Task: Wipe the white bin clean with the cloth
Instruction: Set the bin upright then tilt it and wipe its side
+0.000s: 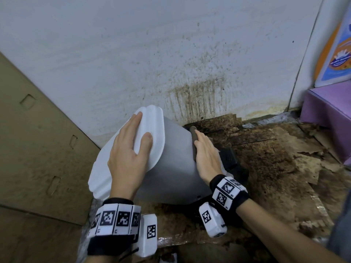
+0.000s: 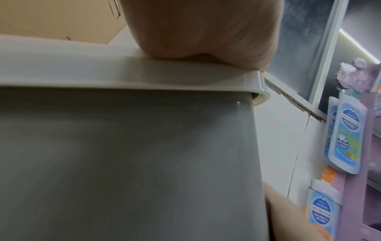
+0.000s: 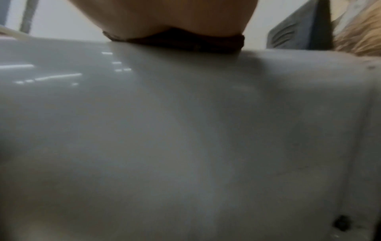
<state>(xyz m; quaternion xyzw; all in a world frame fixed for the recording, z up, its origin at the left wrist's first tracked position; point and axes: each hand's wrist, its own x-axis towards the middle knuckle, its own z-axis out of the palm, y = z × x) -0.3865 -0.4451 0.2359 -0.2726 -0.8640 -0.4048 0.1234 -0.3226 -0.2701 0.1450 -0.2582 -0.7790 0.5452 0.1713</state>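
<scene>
**Asker:** Head view first: where is the bin, and why is it leaning like that?

**Me:** The white plastic bin with the grey body [image 1: 176,158] sits at the centre of the frame, tipped over so its white lid [image 1: 133,149] points to the upper left and its base to the right. I judge I have it tilted to reach the lower end, which would otherwise face the dirty brown cardboard on the floor [image 1: 266,158].

**Asker:** What are your hands doing?

**Me:** My left hand [image 1: 127,150] lies flat on the lid, fingers straight and spread, gripping nothing. It only braces the bin so it cannot roll. My right hand [image 1: 207,154] presses a dark brown cloth [image 1: 194,138] against the base edge, fingers laid along it. The right wrist view shows the cloth [image 3: 175,42] squeezed between my palm and the glossy plastic; whether the fingers curl round it I cannot tell.

**Asker:** And the stained white wall [image 1: 190,82] behind?

**Me:** It is streaked with brown splashes just above the bin's base, in the middle of the frame, so that end probably carries the most grime.

**Asker:** Any risk?

**Me:** The smooth body may slip under my bracing palm if I push hard.
</scene>
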